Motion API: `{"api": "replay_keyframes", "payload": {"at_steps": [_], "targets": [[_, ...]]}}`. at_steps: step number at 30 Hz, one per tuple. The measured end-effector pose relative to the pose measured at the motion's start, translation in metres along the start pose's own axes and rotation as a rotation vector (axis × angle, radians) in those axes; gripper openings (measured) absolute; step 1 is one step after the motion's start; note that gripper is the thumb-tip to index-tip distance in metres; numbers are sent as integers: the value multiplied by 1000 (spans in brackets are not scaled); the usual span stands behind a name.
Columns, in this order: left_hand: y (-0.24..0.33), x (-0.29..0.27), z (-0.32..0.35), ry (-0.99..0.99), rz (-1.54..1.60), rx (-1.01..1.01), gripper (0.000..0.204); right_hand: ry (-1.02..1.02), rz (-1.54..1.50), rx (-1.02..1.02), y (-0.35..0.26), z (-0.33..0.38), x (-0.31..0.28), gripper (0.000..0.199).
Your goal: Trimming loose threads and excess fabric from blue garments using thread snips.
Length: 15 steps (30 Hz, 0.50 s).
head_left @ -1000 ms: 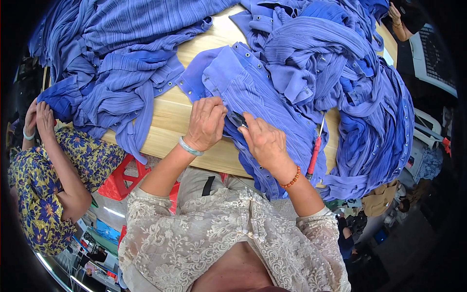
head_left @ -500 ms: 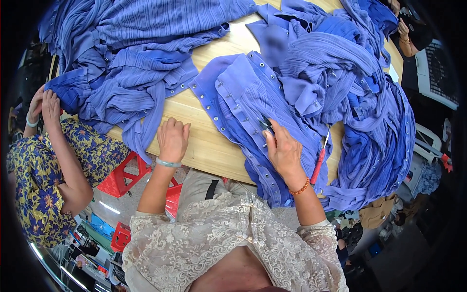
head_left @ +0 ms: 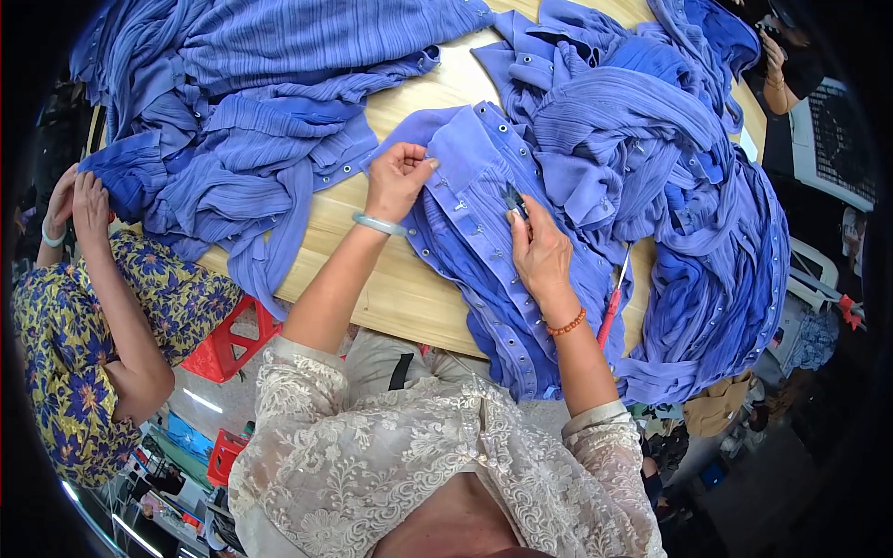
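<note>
The table (head_left: 372, 288) has a pale wood-grain top, its near edge bending in a curve. On its left side lies a heap of crinkled blue cloth (head_left: 242, 139), with one strip hanging over the near edge. In the middle a blue garment (head_left: 493, 242) with metal eyelets lies lengthwise, its near end over the edge. A larger blue pile (head_left: 614, 121) covers the far right. Between these two lies a red-handled tool (head_left: 610, 312), its thin shaft pointing far.

Bare table (head_left: 400, 293) offers passage left of the garment (head_left: 486, 246); heaped cloth (head_left: 614, 121) blocks its right.
</note>
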<state>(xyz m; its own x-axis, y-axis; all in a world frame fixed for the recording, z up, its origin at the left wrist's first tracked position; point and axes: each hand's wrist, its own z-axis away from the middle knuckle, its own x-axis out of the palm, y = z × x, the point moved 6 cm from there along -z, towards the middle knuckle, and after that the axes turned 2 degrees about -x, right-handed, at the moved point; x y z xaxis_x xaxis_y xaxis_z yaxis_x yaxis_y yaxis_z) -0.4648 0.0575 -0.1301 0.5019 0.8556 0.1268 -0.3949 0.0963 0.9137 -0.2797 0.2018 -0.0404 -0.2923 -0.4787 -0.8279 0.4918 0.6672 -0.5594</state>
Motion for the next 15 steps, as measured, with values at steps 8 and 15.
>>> {"api": "replay_keyframes", "payload": {"at_steps": [8, 15], "targets": [[53, 6, 30, 125, -674, 564, 30, 30, -18, -16, 5, -1, -1, 31], [70, 34, 57, -229, -952, 929, 26, -4, -5, -8, 4, -1, 0, 30]]}}
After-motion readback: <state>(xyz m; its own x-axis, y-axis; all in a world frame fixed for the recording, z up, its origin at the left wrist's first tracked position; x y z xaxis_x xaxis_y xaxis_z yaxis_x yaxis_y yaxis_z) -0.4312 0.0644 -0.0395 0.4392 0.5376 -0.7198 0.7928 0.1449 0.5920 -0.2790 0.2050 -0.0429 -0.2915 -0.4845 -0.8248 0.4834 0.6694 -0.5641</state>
